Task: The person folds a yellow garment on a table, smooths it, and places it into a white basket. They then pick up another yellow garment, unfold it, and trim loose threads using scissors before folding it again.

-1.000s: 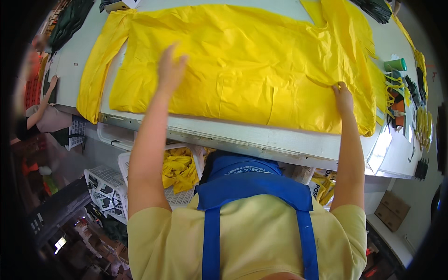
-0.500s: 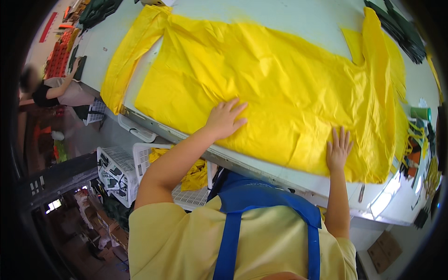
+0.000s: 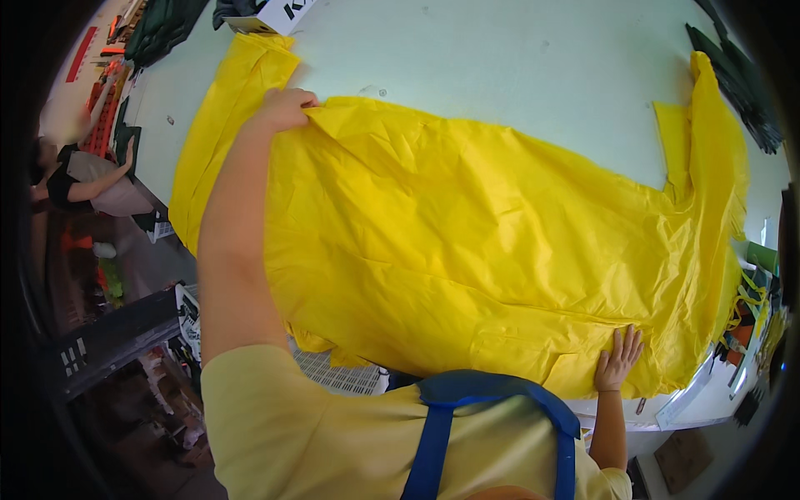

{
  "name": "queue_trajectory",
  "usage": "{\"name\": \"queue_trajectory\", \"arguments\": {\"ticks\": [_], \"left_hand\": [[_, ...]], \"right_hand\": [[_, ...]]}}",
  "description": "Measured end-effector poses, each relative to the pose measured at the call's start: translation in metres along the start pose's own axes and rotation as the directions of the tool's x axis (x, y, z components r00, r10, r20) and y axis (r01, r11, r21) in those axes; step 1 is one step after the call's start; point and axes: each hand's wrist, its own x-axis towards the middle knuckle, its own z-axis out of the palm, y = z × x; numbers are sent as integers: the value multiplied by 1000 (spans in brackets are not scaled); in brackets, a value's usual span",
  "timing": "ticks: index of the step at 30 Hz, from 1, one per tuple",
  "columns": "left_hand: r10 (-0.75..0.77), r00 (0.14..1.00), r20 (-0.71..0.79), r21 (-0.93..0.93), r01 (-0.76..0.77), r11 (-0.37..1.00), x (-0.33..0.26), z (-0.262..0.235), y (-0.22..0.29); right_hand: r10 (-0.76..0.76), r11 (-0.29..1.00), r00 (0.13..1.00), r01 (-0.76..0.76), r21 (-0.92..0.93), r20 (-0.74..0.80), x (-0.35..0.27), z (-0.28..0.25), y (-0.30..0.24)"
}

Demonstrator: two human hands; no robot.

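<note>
A yellow raincoat (image 3: 467, 225) of thin, shiny fabric lies spread and wrinkled over the table, a sleeve (image 3: 717, 150) reaching up its right side. My left arm stretches far forward, and my left hand (image 3: 290, 110) is closed on the raincoat's far left corner, its fingertips partly hidden. Near the front edge, my right hand (image 3: 618, 362) rests flat on the fabric with its fingers extended, next to a pocket-like flap. A folded yellow strip of similar fabric (image 3: 212, 137) lies left of the raincoat, partly behind my left arm.
The pale table (image 3: 500, 58) extends beyond the raincoat. A white box (image 3: 271, 15) and dark green folded cloth (image 3: 171, 29) sit at the far left; more dark cloth (image 3: 737, 87) is far right. A white crate (image 3: 342, 372) stands below the edge. Another person (image 3: 92, 179) works at left.
My left hand has moved from the raincoat's middle to its far left corner and closed on it. The raincoat has shifted toward me, now overhanging the front edge. My right hand stays flat on it.
</note>
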Motion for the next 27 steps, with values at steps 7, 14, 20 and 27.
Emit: {"name": "queue_trajectory", "arguments": {"ticks": [7, 14, 20, 27], "left_hand": [[-68, 991, 113, -128, 83, 988, -117, -85, 38], [-37, 807, 589, -588, 460, 665, -219, -42, 82], [-214, 960, -177, -171, 185, 968, -184, 15, 122], [-405, 905, 129, -292, 425, 857, -192, 64, 96]], "right_hand": [[-15, 1000, 1000, 15, -8, -10, 0, 2, 0], [5, 1000, 1000, -5, -28, 15, 1, -1, -4], [155, 970, 981, -129, 208, -114, 47, -25, 22], [413, 910, 841, -398, 117, -349, 276, -56, 97]]}}
